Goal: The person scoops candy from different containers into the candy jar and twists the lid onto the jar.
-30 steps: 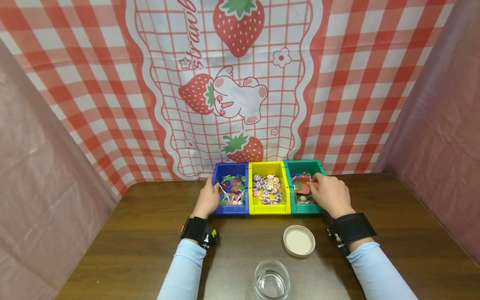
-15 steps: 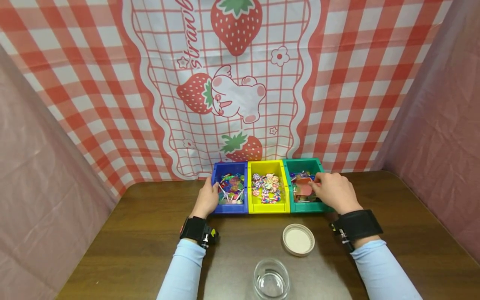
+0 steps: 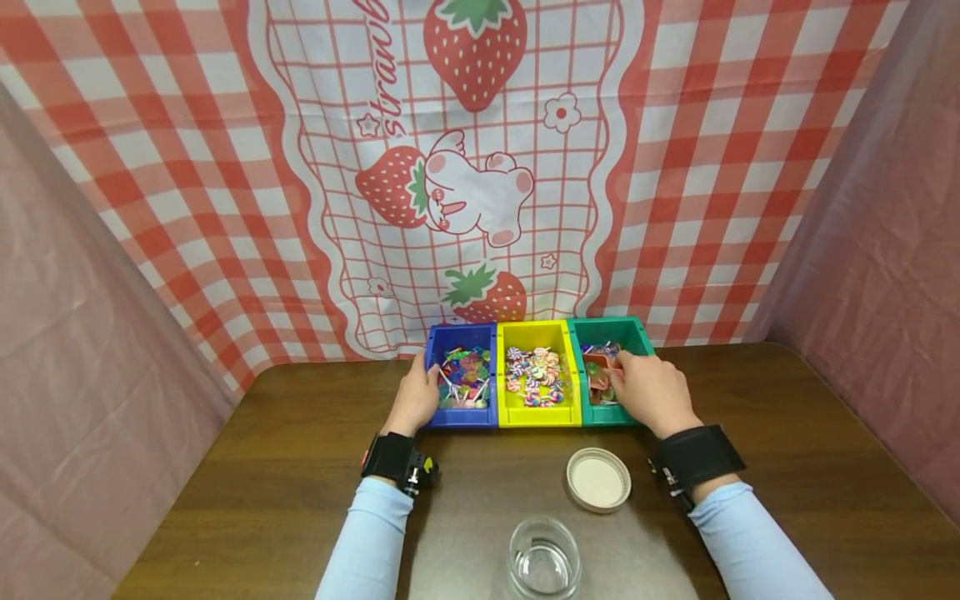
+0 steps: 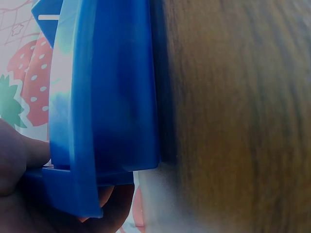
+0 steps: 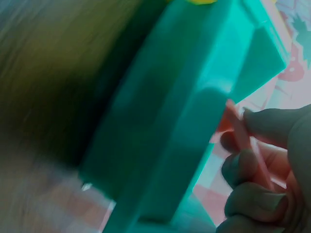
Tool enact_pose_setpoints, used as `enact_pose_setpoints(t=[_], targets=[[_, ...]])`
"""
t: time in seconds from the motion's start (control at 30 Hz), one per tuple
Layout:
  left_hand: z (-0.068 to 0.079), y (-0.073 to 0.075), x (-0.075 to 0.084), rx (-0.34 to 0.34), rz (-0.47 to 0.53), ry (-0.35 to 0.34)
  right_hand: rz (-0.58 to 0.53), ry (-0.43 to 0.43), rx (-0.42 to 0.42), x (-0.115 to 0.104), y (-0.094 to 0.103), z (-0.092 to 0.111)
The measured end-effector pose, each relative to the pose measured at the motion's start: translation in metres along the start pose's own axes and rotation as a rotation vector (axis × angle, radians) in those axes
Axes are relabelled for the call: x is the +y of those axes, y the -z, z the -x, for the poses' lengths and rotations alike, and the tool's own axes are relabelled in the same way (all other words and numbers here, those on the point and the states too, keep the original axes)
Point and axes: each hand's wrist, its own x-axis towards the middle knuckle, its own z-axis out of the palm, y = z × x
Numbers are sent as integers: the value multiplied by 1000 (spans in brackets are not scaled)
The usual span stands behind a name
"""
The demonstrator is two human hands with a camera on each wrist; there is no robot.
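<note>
Three joined bins stand in a row in the head view: blue (image 3: 461, 418), yellow (image 3: 538, 418) and green (image 3: 613, 415). My left hand (image 3: 415, 400) grips the blue bin's left wall, thumb at the rim and fingers beneath in the left wrist view. Over the green bin, my right hand (image 3: 658, 395) pinches the thin handle of a small pink scoop (image 5: 241, 130) between thumb and fingers. The scoop's head is down among colourful small pieces, partly covered by my fingers. Swirl lollipop pieces (image 3: 534, 377) fill the yellow bin's bottom; mixed candy-like pieces (image 3: 465, 377) lie in the blue one.
A clear glass jar (image 3: 544, 560) without a lid stands near the front of the brown wooden table (image 3: 300, 483). Between it and the bins lies a round cream lid (image 3: 598, 480). A red checked cloth (image 3: 697, 208) hangs right behind the bins.
My right hand first drew slightly right and raised the scoop, its pink head showing more, then moved left and down into the green bin. My left hand keeps its grip.
</note>
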Motion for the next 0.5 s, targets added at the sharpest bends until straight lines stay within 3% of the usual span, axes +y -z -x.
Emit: enact_pose_setpoints(t=[0.5], targets=[[-1,0,-1,-4,-2,0,-101,-130,-78,5,16,0]])
